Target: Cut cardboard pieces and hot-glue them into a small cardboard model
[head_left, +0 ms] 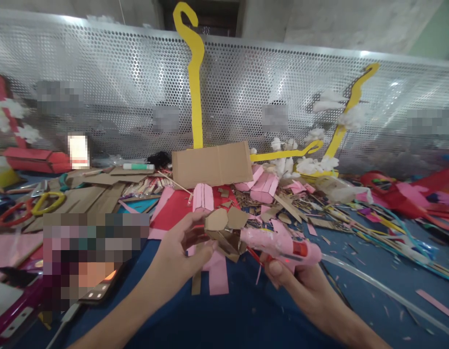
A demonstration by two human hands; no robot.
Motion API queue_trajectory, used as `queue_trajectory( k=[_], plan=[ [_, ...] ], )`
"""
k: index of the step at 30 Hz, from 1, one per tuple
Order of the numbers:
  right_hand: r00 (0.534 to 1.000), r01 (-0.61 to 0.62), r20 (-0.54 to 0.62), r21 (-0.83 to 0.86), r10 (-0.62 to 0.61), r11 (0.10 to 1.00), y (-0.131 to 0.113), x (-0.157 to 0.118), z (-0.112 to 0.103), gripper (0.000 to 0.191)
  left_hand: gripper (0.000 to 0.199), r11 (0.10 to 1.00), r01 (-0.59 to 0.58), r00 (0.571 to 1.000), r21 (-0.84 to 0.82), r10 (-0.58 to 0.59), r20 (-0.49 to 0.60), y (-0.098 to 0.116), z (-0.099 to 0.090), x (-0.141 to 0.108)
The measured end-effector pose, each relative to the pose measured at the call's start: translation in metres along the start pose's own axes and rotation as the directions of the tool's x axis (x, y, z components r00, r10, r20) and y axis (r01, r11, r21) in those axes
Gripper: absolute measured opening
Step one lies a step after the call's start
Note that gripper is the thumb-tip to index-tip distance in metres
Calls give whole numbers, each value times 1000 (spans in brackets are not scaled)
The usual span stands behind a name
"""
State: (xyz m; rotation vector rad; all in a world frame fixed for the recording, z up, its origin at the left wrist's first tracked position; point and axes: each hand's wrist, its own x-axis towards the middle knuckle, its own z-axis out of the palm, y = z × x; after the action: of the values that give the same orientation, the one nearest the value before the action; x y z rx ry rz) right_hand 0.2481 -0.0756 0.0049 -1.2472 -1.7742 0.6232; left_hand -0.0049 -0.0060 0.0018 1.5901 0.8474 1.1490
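Head view: left hand [181, 247] clamped on cardboard piece [224, 230], right hand [300, 278] gripping pink glue gun [279, 245], nozzle hidden behind cardboard.

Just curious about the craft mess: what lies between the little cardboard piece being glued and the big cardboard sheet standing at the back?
In the head view, a folded pink paper block on red paper lies between the cardboard piece and the cardboard sheet.
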Motion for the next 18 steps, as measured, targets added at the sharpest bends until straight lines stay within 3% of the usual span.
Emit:
queue_trajectory(
  k=[7,10,13,18],
  plan=[
    [998,12,-66,55,-8,998,8,1,-3,47,44,1000,-19,1000,16,19,13,4,0,0],
    [992,-18,-121,83,28,996,17,2,-16,44,46,1000,-14,1000,5,14,-1,0,-1,0],
    [979,-57,-193,28,62,998,27,4,-49,56,47,1000,-14,1000,-9,14,-2,-6,-3,1],
    [904,-257,-396,-199,163,946,47,-14,-134,69,50,1000,3,1000,-16,-4,-21,-8,-8,4]
  ],
)
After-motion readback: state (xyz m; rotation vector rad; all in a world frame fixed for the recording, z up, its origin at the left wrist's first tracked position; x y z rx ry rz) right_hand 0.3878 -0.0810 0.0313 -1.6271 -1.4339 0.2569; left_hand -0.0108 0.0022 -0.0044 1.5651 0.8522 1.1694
